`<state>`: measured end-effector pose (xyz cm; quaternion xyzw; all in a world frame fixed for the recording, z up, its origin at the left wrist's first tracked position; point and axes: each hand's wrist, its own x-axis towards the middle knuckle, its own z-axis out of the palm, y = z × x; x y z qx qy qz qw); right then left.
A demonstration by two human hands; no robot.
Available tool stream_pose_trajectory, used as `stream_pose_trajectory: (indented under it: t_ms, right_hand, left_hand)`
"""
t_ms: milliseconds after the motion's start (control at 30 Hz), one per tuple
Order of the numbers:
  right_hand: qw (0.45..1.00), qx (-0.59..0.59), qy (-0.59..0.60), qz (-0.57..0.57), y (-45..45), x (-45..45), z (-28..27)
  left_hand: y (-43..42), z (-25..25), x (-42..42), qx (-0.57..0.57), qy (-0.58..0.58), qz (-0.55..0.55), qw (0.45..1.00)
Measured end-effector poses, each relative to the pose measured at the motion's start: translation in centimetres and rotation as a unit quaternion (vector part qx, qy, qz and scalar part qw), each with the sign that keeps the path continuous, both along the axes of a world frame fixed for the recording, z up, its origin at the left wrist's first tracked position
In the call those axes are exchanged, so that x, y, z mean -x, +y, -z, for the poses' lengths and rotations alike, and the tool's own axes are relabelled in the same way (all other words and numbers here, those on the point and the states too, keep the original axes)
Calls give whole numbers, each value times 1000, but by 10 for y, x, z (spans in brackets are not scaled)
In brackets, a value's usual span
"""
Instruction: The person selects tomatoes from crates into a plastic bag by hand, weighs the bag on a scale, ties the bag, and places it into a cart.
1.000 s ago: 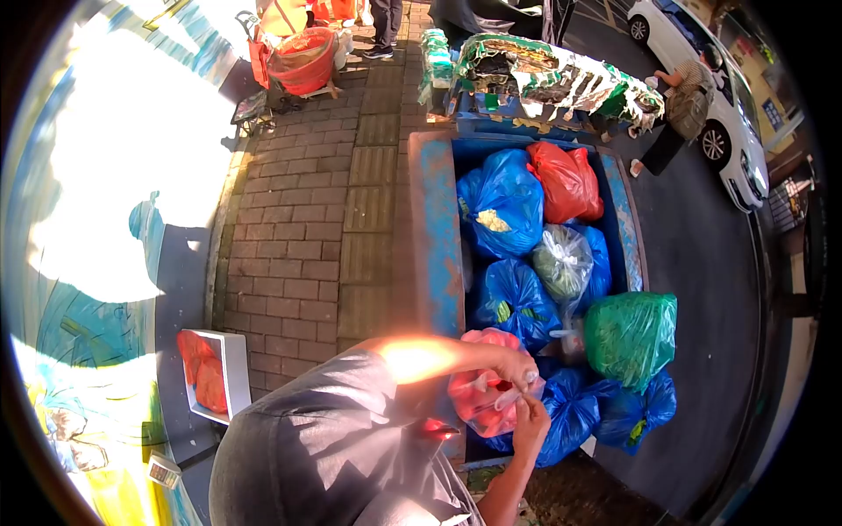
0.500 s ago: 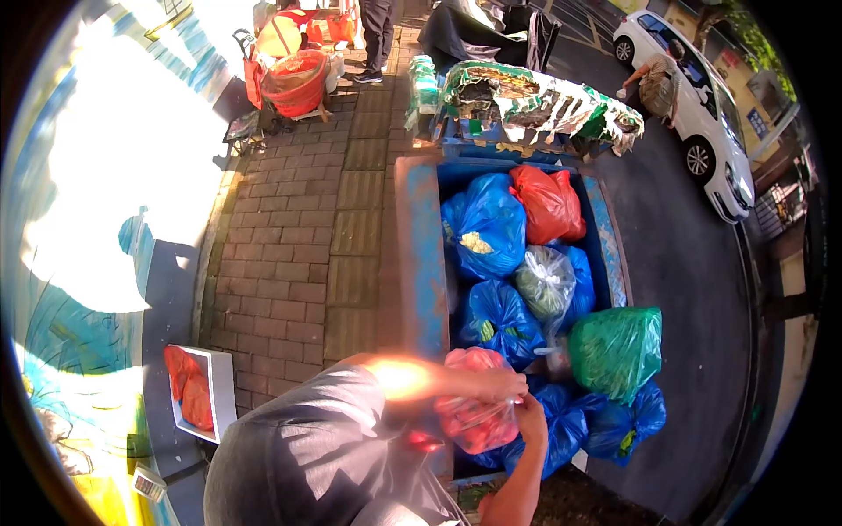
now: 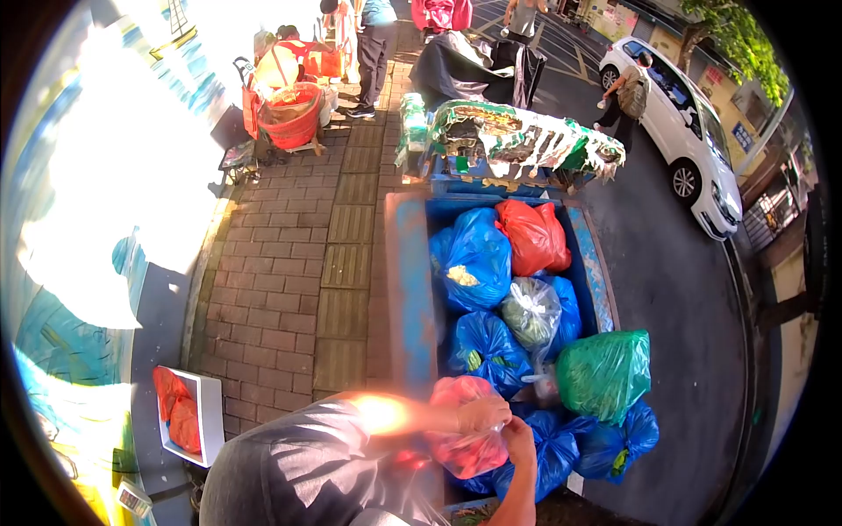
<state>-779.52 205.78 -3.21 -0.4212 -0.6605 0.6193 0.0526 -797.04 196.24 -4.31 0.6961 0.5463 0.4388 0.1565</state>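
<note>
A see-through plastic bag [image 3: 469,451] with pinkish-red contents hangs at the near end of a blue metal cart bed. My left hand [image 3: 484,414] closes around the gathered top of this bag. Fingers of my right hand [image 3: 519,438] pinch the same neck from the other side, touching my left fingers. Whether the neck is knotted is too small to tell. Beside my hands lie blue bags [image 3: 548,443] and a bulging green bag [image 3: 603,375]. Farther up the bed are a clear bag with greenish contents [image 3: 531,313], another blue bag [image 3: 474,254] and a red bag [image 3: 535,235].
The cart's rusty blue side wall [image 3: 412,289] borders a brick pavement [image 3: 267,307]. A white box [image 3: 208,419] with red bags stands at left. Ahead are a torn-covered handle end [image 3: 526,136], a red basket [image 3: 292,114], several people and a white car [image 3: 675,140].
My view has tipped upward, so the cart and bags sit lower. Both hands stay on the bag's neck. The person by the car has moved farther up the road.
</note>
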Motion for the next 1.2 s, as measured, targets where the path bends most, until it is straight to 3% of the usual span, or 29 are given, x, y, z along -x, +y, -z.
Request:
stream_pose_trajectory:
  t_ms: [33,67,200,267,300,500,633,800,833,1000,1033,1100,1200]
  right_hand:
    - [1000,11,-6,10,0,-2,1]
    - [996,-75,-45,22,2,-2,5]
    - [961,-269,-12,61,-13,10,-17]
    - [918,-395,-15,39,-18,13,-28]
    - [911,-410,-11,40,-19,9,-26]
    - [909,-415,-36,20,-30,-6,-30]
    - [885,-464,-37,-22,-20,-8,-20]
    - [924,-369,-100,15,-3,-42,50]
    - [916,-389,-91,32,-8,-45,64]
    - [915,-354,-11,192,-28,-46,65]
    - [935,-252,39,247,-33,-41,52]
    - [922,-47,142,358,-35,-30,23]
    - [884,44,255,389,-34,-26,17]
  left_hand:
    - [0,-2,1,13,-7,-1,1000]
    - [-1,-4,2,28,-14,-3,1000]
    - [-11,-11,-4,93,-57,-7,994]
    - [-8,-7,0,-15,-67,-22,997]
    - [-9,-9,1,-67,-73,-31,995]
    - [-16,-1,13,-111,8,-30,993]
    - [-37,-38,23,-42,-3,-18,999]
    - [-78,29,29,35,71,-81,994]
    - [-67,66,20,21,19,-137,990]
    - [-64,42,15,140,-58,-115,982]
    - [-57,37,13,165,-81,-107,977]
    - [-40,27,9,221,-125,-86,963]
    - [-15,0,3,296,-182,-83,934]
